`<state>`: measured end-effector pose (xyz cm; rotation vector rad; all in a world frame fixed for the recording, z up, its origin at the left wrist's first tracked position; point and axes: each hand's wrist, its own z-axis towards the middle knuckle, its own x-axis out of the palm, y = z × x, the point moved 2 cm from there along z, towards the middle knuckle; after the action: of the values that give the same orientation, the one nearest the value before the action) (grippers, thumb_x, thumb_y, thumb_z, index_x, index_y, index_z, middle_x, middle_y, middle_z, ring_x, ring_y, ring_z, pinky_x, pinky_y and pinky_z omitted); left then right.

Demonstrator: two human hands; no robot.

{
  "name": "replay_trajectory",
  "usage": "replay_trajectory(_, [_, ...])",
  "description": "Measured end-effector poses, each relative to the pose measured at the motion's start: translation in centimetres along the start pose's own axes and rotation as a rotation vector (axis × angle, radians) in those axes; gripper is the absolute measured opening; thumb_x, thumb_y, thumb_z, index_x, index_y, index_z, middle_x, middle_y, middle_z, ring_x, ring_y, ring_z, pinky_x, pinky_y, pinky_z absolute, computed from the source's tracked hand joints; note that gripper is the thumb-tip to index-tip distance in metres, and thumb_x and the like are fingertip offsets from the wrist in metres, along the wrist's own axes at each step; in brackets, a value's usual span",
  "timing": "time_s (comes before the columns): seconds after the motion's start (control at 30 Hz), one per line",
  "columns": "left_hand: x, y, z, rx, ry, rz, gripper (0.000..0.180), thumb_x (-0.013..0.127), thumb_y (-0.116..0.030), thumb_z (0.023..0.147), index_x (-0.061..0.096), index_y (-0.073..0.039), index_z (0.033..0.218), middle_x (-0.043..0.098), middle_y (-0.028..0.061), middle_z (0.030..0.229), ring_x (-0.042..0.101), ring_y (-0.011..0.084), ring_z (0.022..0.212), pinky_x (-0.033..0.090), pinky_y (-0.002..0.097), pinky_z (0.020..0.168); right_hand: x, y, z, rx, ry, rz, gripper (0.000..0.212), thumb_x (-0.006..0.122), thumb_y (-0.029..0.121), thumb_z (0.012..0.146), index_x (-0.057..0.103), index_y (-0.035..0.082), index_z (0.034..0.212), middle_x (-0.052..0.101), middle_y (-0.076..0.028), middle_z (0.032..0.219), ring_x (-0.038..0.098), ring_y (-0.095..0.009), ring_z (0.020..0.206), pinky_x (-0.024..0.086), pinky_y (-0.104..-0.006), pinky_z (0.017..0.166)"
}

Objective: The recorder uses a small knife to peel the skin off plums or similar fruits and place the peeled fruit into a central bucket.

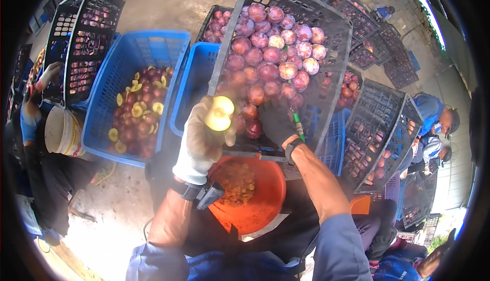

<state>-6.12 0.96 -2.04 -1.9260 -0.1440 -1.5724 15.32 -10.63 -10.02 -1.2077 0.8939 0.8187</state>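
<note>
My left hand [199, 138], in a white and grey glove, is closed on a halved plum [219, 113] with its yellow cut face showing. My right hand [279, 121], in a black glove, reaches into a tilted black crate [337, 61] and touches the plums [268, 71] at its lower end. A thin green-handled tool [298, 127] juts out along the right side of that hand; its far end is hard to make out. The right fingertips are hidden among the fruit. Under the crate's near edge stands an orange bucket [273, 199] with orange-brown pieces inside.
A blue crate [97, 97] at left contains whole and halved plums. Another blue crate [196, 61] stands beneath the tilted one. At far left a person's gloved hand [49, 73] is near a white bucket [58, 130]. More black crates [375, 128] and seated people are at right.
</note>
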Motion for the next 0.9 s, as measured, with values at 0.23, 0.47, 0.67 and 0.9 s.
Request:
replay_trajectory(0.23, [-0.1,-0.3,-0.2,0.059,-0.002,0.215,0.042,0.053,-0.043,0.104,0.062,-0.005,0.121,0.071,0.0182,0.107,0.071,0.0230,0.075,0.057,0.0281,0.054,-4.0,-1.4,-0.8,0.142,0.174,0.358,0.028,0.068,0.017,0.074,0.067,0.003,0.098,0.065,-0.016,0.098,0.059,-0.034,0.101,0.037,-0.0501,0.105])
replay_trajectory(0.47, [-0.4,0.5,0.7,0.013,-0.013,0.066,0.044,0.051,-0.042,0.105,0.062,-0.003,0.123,0.072,0.0169,0.107,0.071,0.0229,0.077,0.058,0.0284,0.055,-7.8,-3.0,-5.8,0.577,-0.169,1.398,0.046,0.066,0.016,0.086,0.064,0.001,0.130,0.066,-0.016,0.121,0.066,-0.021,0.098,0.053,-0.0375,0.088])
replay_trajectory(0.67, [0.1,1.9,0.7,-0.012,0.058,0.095,0.042,0.051,-0.043,0.105,0.059,-0.007,0.125,0.071,0.0156,0.105,0.071,0.0219,0.073,0.058,0.0284,0.052,-9.2,-1.7,-9.0,0.651,-0.310,2.541,0.049,0.058,0.020,0.101,0.051,-0.003,0.144,0.063,-0.016,0.131,0.070,-0.018,0.099,0.058,-0.0381,0.093])
replay_trajectory(0.9, [1.3,2.6,-0.4,-0.048,0.010,0.355,0.053,0.041,-0.050,0.107,0.056,-0.004,0.129,0.068,0.0124,0.094,0.064,0.0186,0.067,0.051,0.0280,0.047,-13.3,0.0,-9.0,0.444,-0.334,2.501,0.064,0.060,0.039,0.102,0.047,-0.008,0.145,0.057,-0.018,0.142,0.063,-0.027,0.121,0.054,-0.0462,0.105])
